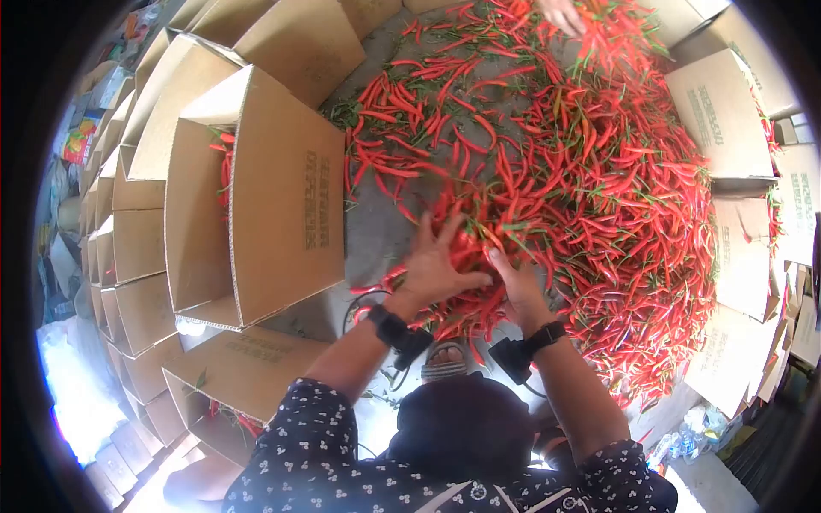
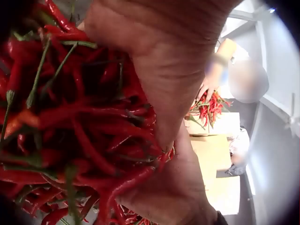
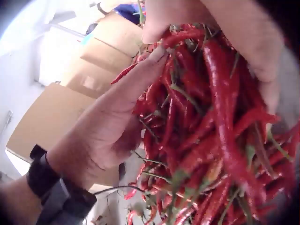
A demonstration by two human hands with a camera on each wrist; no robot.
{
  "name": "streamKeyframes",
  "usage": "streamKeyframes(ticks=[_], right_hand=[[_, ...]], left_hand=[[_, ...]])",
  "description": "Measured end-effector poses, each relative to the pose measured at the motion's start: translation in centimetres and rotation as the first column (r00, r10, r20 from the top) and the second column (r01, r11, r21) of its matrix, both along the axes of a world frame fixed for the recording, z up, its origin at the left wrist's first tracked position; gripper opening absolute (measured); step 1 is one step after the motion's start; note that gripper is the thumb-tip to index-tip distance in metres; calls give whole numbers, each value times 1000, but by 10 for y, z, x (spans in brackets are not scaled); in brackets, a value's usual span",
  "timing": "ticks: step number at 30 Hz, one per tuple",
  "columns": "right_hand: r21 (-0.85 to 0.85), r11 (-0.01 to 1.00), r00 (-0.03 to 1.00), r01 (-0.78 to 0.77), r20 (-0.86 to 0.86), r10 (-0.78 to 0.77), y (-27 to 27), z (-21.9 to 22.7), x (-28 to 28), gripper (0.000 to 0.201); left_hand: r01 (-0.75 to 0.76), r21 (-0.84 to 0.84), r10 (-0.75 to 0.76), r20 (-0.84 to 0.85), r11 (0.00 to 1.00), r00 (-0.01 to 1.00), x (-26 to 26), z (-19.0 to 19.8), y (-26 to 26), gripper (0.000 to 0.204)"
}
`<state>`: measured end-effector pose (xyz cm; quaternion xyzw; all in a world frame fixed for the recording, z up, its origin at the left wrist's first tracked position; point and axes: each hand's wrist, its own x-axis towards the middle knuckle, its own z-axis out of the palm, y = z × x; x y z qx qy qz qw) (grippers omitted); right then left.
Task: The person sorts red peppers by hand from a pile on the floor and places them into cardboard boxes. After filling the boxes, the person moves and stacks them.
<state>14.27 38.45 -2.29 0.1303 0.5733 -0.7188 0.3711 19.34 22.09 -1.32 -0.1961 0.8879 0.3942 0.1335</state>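
Between both hands is a thick bunch of red chili peppers (image 1: pixel 466 244) with green stems, just above the floor. My left hand (image 1: pixel 434 267) grips its left side, fingers spread over the chilies. From the other side my right hand (image 1: pixel 520 289) clasps the same bunch, with the thumb and fingers around it. In the left wrist view the chilies (image 2: pixel 89 136) fill the space beside both hands. The right wrist view shows the bunch (image 3: pixel 220 108) wedged between the palms, some chilies hanging down.
A big pile of chilies (image 1: pixel 633 248) covers the floor to the right. At left stands an open cardboard box (image 1: pixel 286 197), with more boxes (image 1: pixel 150 248) behind. Boxes (image 1: pixel 718 120) also line the right side. Another person's hand (image 1: pixel 561 15) is over the pile's far end.
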Motion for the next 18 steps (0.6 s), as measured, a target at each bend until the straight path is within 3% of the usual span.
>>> streamKeyframes(ticks=[4,8,11,14,18], right_hand=[[-15,987,971,160,184,-154,15,9,5,56],[-78,992,991,103,94,-96,15,1,11,56],[-31,999,986,23,166,-18,14,15,16,52],[-61,997,993,54,106,-47,11,42,25,49],[-65,997,997,-39,-75,34,5,74,26,42]], left_hand=[[118,73,-112,-78,990,991,10,-4,4,118],[149,128,-131,-137,981,982,20,-6,6,115],[86,204,-56,-150,975,987,25,2,9,110],[78,167,-35,-243,983,969,36,6,8,102],[61,158,-8,-314,986,949,39,54,0,95]])
